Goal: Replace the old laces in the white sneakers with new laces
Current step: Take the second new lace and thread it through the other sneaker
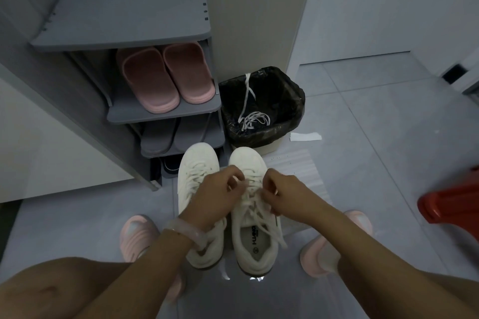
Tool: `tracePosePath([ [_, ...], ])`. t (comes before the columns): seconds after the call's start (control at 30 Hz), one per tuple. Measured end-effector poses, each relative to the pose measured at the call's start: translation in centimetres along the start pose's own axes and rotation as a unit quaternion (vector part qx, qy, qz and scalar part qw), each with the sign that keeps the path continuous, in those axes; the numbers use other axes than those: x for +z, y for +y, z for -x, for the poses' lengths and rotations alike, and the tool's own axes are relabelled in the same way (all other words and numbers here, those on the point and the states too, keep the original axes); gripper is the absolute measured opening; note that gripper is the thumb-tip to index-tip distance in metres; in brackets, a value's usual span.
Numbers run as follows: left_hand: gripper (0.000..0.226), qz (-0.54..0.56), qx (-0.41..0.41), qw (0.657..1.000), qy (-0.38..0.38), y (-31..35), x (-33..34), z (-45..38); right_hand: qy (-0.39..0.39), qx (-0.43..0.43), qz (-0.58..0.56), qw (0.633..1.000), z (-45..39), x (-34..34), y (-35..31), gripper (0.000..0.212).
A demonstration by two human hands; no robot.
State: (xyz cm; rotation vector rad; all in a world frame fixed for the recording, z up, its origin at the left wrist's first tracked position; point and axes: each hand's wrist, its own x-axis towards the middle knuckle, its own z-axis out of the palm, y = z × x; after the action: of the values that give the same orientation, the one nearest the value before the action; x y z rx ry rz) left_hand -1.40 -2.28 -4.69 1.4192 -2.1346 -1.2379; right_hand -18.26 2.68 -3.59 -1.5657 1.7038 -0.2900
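Note:
Two white sneakers stand side by side on the floor, toes pointing away from me. The left sneaker [195,171] is laced. Over the right sneaker [252,238] both my hands work at the lace [272,228], whose loose ends trail toward the heel. My left hand [215,194] pinches the lace near the upper eyelets, fingers curled. Facing it, my right hand [280,194] pinches the lace on the other side. Old white laces [252,119] lie in the bin beyond the shoes.
A grey shoe rack [166,111] stands at the left with pink slippers [166,77] and grey slippers. The black-lined bin [290,101] sits right of it. A white paper strip [305,136] lies on the floor. A red stool [451,204] is at right. My feet wear pink slippers.

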Motion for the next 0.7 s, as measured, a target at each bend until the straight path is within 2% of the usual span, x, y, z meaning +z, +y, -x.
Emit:
tracePosePath([
  [0.07, 0.011, 0.007, -0.012, 0.999, 0.030, -0.6, -0.1, -0.4, 0.038, 0.032, -0.057, 0.997, -0.3, 0.0, 0.4, 0.007],
  [0.13, 0.011, -0.019, -0.008, 1.000, 0.013, -1.1, 0.3, -0.4, 0.043, 0.033, -0.044, 0.998, -0.7, 0.4, 0.5, 0.007],
  [0.23, 0.007, -0.042, 0.002, 0.999, -0.015, -1.2, 1.0, -0.4, 0.026, 0.020, 0.029, 0.999, -1.1, 0.7, 0.1, 0.009],
  [0.43, 0.013, -0.131, 0.019, 0.991, -0.036, -0.8, 1.5, -0.9, 0.022, -0.003, 0.164, 0.986, -1.8, 1.3, -0.8, 0.013],
  [0.53, 0.017, -0.187, 0.032, 0.981, -0.046, -0.5, 2.0, -1.0, 0.019, -0.001, 0.198, 0.980, -2.2, 1.8, -0.9, 0.032],
  [0.7, 0.009, -0.166, 0.005, 0.986, -0.032, 0.0, 2.1, -1.4, 0.035, 0.010, 0.179, 0.983, -2.2, 2.0, -0.8, 0.011],
])
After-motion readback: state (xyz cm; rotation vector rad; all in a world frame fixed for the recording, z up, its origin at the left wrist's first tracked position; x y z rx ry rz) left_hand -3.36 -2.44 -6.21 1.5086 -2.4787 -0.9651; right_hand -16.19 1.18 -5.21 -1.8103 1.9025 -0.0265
